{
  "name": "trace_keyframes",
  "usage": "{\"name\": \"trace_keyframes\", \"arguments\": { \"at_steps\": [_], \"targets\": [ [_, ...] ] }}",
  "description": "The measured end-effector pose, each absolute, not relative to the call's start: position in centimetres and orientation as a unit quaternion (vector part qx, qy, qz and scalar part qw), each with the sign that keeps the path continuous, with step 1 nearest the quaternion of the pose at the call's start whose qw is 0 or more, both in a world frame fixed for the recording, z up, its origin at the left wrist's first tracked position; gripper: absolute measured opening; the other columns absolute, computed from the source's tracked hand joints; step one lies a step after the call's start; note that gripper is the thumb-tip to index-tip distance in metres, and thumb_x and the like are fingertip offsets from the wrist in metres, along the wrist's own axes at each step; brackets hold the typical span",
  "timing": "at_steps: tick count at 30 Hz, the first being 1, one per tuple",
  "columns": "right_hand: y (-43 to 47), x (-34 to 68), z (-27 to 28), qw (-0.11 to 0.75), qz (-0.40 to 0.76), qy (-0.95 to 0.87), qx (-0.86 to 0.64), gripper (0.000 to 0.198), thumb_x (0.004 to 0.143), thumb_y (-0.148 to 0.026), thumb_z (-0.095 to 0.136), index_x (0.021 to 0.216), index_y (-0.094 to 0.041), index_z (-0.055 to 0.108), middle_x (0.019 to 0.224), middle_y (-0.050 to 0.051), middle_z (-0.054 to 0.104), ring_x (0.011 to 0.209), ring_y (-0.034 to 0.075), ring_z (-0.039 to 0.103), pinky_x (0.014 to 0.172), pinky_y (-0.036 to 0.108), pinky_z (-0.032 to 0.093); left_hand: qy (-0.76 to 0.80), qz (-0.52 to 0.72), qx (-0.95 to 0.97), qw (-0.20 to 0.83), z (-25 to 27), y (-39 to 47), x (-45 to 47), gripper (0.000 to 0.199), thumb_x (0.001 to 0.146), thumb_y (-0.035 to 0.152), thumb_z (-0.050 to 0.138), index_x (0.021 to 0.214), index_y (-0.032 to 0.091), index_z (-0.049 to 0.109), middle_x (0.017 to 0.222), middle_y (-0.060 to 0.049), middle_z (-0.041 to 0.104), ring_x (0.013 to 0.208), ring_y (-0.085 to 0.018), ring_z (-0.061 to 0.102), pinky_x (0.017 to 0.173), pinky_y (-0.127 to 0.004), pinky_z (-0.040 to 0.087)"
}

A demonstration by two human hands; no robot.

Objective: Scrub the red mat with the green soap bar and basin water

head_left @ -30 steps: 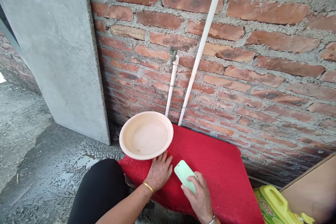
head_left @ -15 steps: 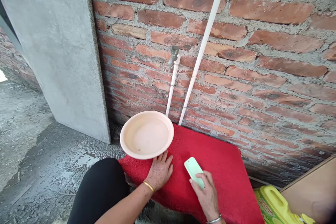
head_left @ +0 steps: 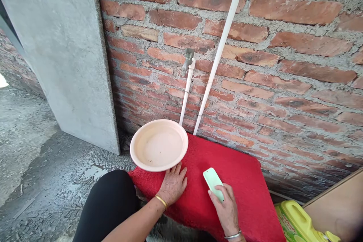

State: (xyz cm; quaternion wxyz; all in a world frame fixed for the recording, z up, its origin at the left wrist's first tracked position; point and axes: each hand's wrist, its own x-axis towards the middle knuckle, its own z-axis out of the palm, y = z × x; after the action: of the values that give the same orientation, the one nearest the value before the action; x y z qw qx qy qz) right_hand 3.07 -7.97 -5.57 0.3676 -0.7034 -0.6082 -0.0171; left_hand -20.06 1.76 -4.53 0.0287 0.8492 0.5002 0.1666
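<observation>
My right hand [head_left: 227, 208] grips a pale green, rounded oblong thing [head_left: 212, 183], shaped like the back of a scrubbing brush, with a small hole near its far end. Its underside is hidden against the red cloth [head_left: 238, 166], which is spread over a low slab. Flat on that cloth lies my left hand [head_left: 173, 186], fingers spread and holding nothing. Its fingertips reach the near rim of a pale pink basin [head_left: 159, 145]. The basin stands on the cloth's left end, with a few dark specks inside.
Behind the slab rises a brick wall [head_left: 176, 19] with a tap [head_left: 188, 58] and a long white pipe [head_left: 218, 56]. A grey stone slab [head_left: 68, 56] leans at left above wet floor [head_left: 85, 174]. A yellow jug [head_left: 300, 219] stands at lower right.
My right hand has slid the green oblong thing slightly to the right over the cloth. The left hand and the basin stay practically in place.
</observation>
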Motion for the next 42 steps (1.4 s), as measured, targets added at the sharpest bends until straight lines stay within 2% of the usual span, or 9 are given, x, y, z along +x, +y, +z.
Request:
{"name": "trace_keyframes", "arguments": {
  "at_steps": [6, 13, 17, 21, 29, 34, 39, 42],
  "targets": [
    [-8.1, 2.2, -5.5, 0.329, -0.028, -0.656, -0.679, 0.037, 0.087, -0.063, 0.055, 0.092, -0.03, 0.07, 0.106, 0.006, 0.061, 0.095, 0.023, 0.061, 0.082, 0.038, 0.051, 0.501, 0.167, 0.849, 0.027, -4.4, 1.8, -20.0, 0.039, 0.093, 0.032, 0.051, 0.128, 0.023, 0.063, 0.137, -0.014, 0.058, 0.127, -0.031, 0.05, 0.105, -0.052, 0.037],
    [-7.5, 6.5, -6.0, 0.392, -0.014, -0.516, -0.761, 0.057, 0.079, -0.078, 0.051, 0.084, -0.024, 0.07, 0.092, 0.006, 0.058, 0.083, 0.023, 0.062, 0.075, 0.036, 0.052, 0.504, 0.16, 0.848, 0.034, -4.5, 1.8, -20.1, 0.039, 0.093, 0.034, 0.051, 0.129, 0.022, 0.063, 0.139, -0.015, 0.056, 0.129, -0.031, 0.05, 0.107, -0.052, 0.036],
    [-7.8, 4.7, -5.9, 0.384, 0.004, -0.571, -0.726, 0.047, 0.082, -0.07, 0.055, 0.085, -0.026, 0.069, 0.095, 0.005, 0.059, 0.087, 0.022, 0.062, 0.079, 0.035, 0.052, 0.504, 0.159, 0.848, 0.038, -4.2, 1.7, -20.1, 0.039, 0.093, 0.033, 0.05, 0.129, 0.022, 0.063, 0.14, -0.016, 0.056, 0.128, -0.031, 0.051, 0.106, -0.052, 0.038],
    [-7.9, 3.1, -5.6, 0.347, -0.027, -0.624, -0.7, 0.037, 0.085, -0.064, 0.056, 0.089, -0.029, 0.069, 0.1, 0.005, 0.062, 0.093, 0.023, 0.061, 0.083, 0.038, 0.051, 0.502, 0.159, 0.849, 0.031, -4.1, 1.7, -20.1, 0.039, 0.093, 0.032, 0.05, 0.129, 0.022, 0.063, 0.139, -0.015, 0.057, 0.128, -0.031, 0.051, 0.106, -0.052, 0.038],
    [-7.5, 6.7, -5.9, 0.346, -0.035, -0.55, -0.76, 0.057, 0.08, -0.079, 0.048, 0.087, -0.027, 0.069, 0.094, 0.006, 0.062, 0.086, 0.024, 0.062, 0.077, 0.039, 0.049, 0.503, 0.166, 0.848, 0.033, -4.9, 1.9, -20.1, 0.039, 0.092, 0.033, 0.052, 0.129, 0.024, 0.063, 0.14, -0.014, 0.056, 0.129, -0.032, 0.049, 0.108, -0.053, 0.034],
    [-8.2, 5.2, -5.4, 0.366, 0.014, -0.578, -0.729, 0.047, 0.082, -0.071, 0.053, 0.088, -0.027, 0.069, 0.098, 0.005, 0.06, 0.092, 0.023, 0.062, 0.083, 0.036, 0.052, 0.502, 0.164, 0.848, 0.034, -4.6, 1.8, -20.1, 0.039, 0.093, 0.033, 0.051, 0.129, 0.023, 0.063, 0.139, -0.015, 0.056, 0.128, -0.032, 0.05, 0.106, -0.053, 0.036],
    [-9.1, 2.2, -5.3, 0.325, 0.023, -0.658, -0.679, 0.035, 0.086, -0.062, 0.055, 0.092, -0.03, 0.069, 0.108, 0.005, 0.061, 0.1, 0.023, 0.061, 0.087, 0.038, 0.051, 0.499, 0.166, 0.85, 0.029, -4.1, 1.7, -20.1, 0.038, 0.094, 0.032, 0.049, 0.128, 0.023, 0.063, 0.138, -0.015, 0.057, 0.127, -0.03, 0.051, 0.106, -0.051, 0.037],
    [-9.1, 2.3, -5.6, 0.311, 0.001, -0.666, -0.678, 0.036, 0.086, -0.063, 0.054, 0.093, -0.031, 0.069, 0.11, 0.005, 0.062, 0.098, 0.024, 0.061, 0.085, 0.04, 0.051, 0.5, 0.164, 0.85, 0.029, -4.1, 1.7, -20.1, 0.039, 0.093, 0.033, 0.049, 0.128, 0.024, 0.063, 0.137, -0.014, 0.058, 0.127, -0.03, 0.05, 0.106, -0.052, 0.036]
  ]
}}
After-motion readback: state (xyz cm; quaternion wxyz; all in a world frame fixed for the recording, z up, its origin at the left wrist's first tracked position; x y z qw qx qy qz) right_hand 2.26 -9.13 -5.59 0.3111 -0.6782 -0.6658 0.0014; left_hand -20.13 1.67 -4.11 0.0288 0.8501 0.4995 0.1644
